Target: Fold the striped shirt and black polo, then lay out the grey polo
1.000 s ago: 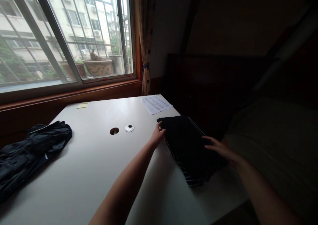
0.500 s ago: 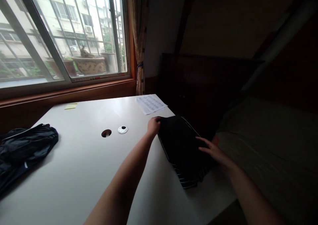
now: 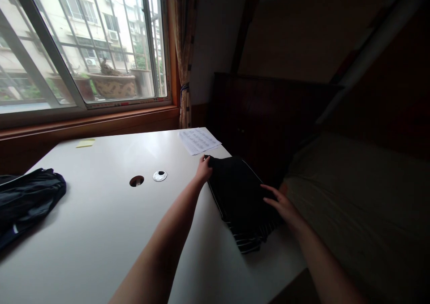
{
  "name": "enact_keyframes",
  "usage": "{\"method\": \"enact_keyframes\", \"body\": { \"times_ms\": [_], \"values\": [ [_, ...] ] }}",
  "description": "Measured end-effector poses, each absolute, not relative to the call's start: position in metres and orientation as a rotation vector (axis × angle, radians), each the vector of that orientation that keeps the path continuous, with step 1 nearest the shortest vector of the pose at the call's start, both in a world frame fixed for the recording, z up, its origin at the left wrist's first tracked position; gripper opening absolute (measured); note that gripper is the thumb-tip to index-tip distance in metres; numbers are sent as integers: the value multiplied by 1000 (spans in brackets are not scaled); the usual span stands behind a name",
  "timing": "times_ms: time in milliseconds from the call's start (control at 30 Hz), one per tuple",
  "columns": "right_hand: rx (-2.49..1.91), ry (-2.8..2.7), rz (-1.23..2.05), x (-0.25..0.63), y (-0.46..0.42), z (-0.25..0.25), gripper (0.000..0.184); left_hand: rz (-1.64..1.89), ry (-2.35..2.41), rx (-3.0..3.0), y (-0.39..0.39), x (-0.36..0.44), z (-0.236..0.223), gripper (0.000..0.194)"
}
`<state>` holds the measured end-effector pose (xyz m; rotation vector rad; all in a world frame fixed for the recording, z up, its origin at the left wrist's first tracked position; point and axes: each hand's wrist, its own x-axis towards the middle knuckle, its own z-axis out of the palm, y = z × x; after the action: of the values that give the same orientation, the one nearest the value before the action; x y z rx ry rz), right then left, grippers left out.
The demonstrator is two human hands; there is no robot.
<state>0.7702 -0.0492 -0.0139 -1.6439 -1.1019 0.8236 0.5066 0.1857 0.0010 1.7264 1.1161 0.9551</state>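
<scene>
A folded black garment (image 3: 237,192) with thin white piping and a striped, ribbed-looking near edge lies on the right end of the white table (image 3: 101,232). My left hand (image 3: 204,169) is closed on its far left corner, pinching the cloth. At the garment's right edge, my right hand (image 3: 280,202) rests with its fingers stretched out and apart; part of that hand is hidden behind the fingers. Whether the cloth is a top or trousers cannot be made out.
Another dark, shiny garment (image 3: 32,201) lies crumpled at the table's left. Printed papers (image 3: 199,141) sit by the far right corner and a yellow note pad (image 3: 85,143) near the back. The tabletop has a round hole (image 3: 136,181) and a silver grommet (image 3: 160,176). A bed-like surface (image 3: 346,192) is on the right.
My view has turned slightly right, so everything sits further left. My left hand still grips the garment's corner, which now pokes up a little. My right hand stays at the right edge.
</scene>
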Motion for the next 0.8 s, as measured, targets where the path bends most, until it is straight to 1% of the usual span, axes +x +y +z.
{"method": "enact_keyframes", "body": {
  "times_ms": [133, 233, 400, 500, 600, 733, 800],
  "values": [
    [-1631, -1050, 897, 771, -50, -13, 56, 949, 1124, 1624, 170, 500, 0, 83],
    [-1642, -1032, 920, 772, -51, -13, 56, 924, 1108, 1567, 140, 494, -5, 87],
    [-1693, -1062, 947, 772, -50, -7, 56, 832, 804, 1306, 74, 485, -16, 95],
    [-1734, -1032, 966, 772, -49, 0, 57, 682, 676, 1181, 43, 485, -14, 97],
    [-1734, -1002, 1007, 777, -50, 4, 60, 567, 680, 1225, 26, 486, -9, 93],
    [-1731, -1028, 984, 794, -52, -4, 66, 599, 812, 1430, 18, 480, -12, 84],
    [-1741, -1068, 917, 802, -53, -14, 65, 606, 822, 1463, 16, 476, -17, 83]
  ]
}}
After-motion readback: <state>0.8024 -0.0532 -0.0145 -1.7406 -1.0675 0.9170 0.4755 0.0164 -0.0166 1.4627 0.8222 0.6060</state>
